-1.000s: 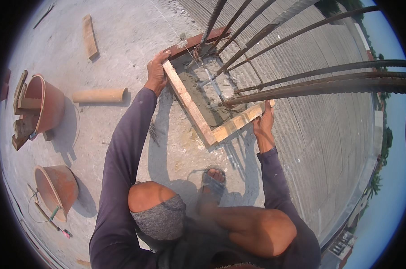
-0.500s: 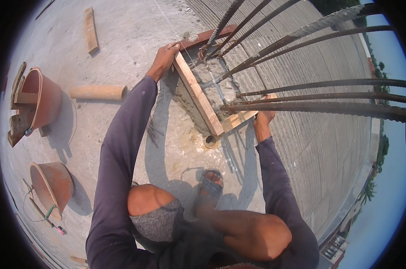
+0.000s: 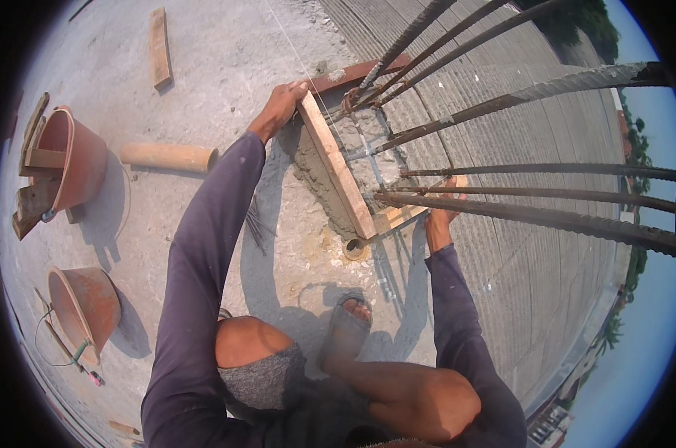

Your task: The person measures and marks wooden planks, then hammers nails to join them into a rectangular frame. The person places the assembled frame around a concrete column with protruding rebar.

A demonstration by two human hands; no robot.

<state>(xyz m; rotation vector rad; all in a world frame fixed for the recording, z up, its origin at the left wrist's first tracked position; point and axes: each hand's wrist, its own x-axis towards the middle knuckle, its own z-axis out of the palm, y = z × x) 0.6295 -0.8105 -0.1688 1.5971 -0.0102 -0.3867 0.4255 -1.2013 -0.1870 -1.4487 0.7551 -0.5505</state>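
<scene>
My left hand is closed round the far end of a wooden batten, where it meets a reddish-brown length at the back. My right hand grips the right end of a shorter wooden board on the near side; some of its fingers are hidden behind rebar. Together these pieces edge a patch of wet grey mortar around the foot of several steel rebars. More mortar is heaped along the outer left side of the batten.
A short pipe end stands by the near corner. To the left lie a tan tube, a bucket with wood offcuts and another bucket. A loose plank lies far left. Corrugated roofing slopes off to the right.
My view has shifted slightly, so the wooden pieces and rebars appear a little lower and further right. Both hands keep the same holds, with no clear movement of the wood.
</scene>
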